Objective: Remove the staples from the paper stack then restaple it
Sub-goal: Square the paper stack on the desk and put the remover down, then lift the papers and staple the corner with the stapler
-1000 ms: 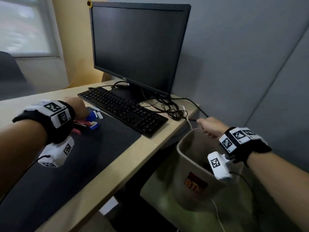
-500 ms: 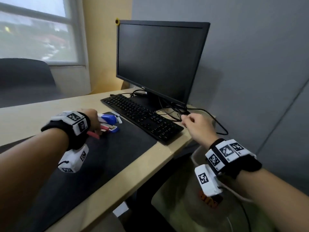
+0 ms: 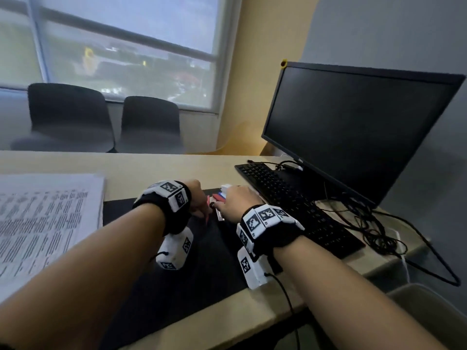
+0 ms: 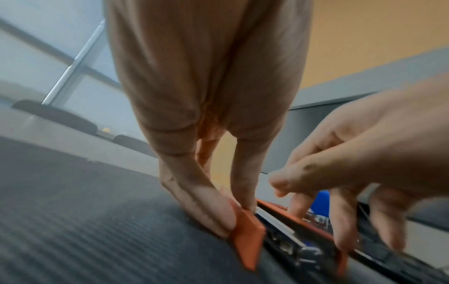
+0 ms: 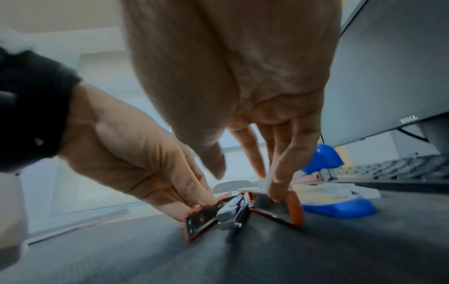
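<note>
An orange-red stapler [image 5: 233,209] lies swung open on the black mat [image 3: 177,286]. My left hand [image 4: 240,213] pinches one orange end of it [image 4: 248,230] between thumb and finger. My right hand [image 5: 245,173] reaches down from the right; its straight fingertips [image 5: 277,194] press on the stapler's other half, with the thumb held off it. In the head view both hands [image 3: 202,210] [image 3: 227,203] meet over the stapler [image 3: 219,198]. The printed paper stack [image 3: 45,218] lies on the desk to the left, away from both hands.
A blue stapling tool [image 5: 337,207] lies just behind the stapler. A black keyboard [image 3: 290,198], a dark monitor [image 3: 353,127] and tangled cables [image 3: 366,223] fill the desk's right side. A bin [image 3: 429,311] stands below the desk's right edge. Two chairs stand beyond the desk.
My right hand has come from the bin at the desk's right edge over to the stapler. The view has turned left, bringing the paper stack in. My left hand stayed on the stapler.
</note>
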Action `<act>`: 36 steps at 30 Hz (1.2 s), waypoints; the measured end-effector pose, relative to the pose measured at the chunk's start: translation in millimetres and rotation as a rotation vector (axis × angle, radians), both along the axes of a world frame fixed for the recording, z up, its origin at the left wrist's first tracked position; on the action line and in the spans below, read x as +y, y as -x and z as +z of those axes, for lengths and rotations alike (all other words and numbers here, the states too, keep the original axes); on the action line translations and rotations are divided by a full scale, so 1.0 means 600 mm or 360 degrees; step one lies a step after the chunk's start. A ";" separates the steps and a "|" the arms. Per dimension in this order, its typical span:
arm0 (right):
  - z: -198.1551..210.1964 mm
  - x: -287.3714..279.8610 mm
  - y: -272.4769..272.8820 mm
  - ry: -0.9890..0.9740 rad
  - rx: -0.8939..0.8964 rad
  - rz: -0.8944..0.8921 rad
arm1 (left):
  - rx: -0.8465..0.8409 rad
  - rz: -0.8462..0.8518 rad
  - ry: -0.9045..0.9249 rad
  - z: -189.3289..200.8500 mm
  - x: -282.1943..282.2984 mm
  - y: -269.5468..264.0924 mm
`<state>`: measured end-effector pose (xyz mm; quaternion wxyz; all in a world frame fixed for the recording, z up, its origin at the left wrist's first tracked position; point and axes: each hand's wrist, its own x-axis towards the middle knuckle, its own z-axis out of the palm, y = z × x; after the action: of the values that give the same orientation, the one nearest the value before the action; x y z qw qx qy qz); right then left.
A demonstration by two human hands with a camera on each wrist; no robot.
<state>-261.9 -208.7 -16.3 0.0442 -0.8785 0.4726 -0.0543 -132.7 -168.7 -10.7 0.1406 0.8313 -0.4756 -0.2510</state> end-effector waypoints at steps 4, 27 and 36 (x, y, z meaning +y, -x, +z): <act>-0.009 -0.014 -0.016 -0.0096 -0.0047 -0.0060 | 0.0177 0.0027 0.0083 0.005 0.011 0.006; 0.018 0.168 -0.236 -0.0520 -0.0190 0.0244 | -0.0224 0.0907 0.0003 0.105 0.401 -0.309; -0.009 0.209 -0.333 -0.1324 -0.0609 0.0069 | 0.0092 0.1118 -0.0025 0.055 0.474 -0.310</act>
<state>-61.9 -83.3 -21.8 0.4810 -0.7698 0.4191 -0.0203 53.3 115.4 22.4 0.2253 0.9378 -0.1544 -0.2143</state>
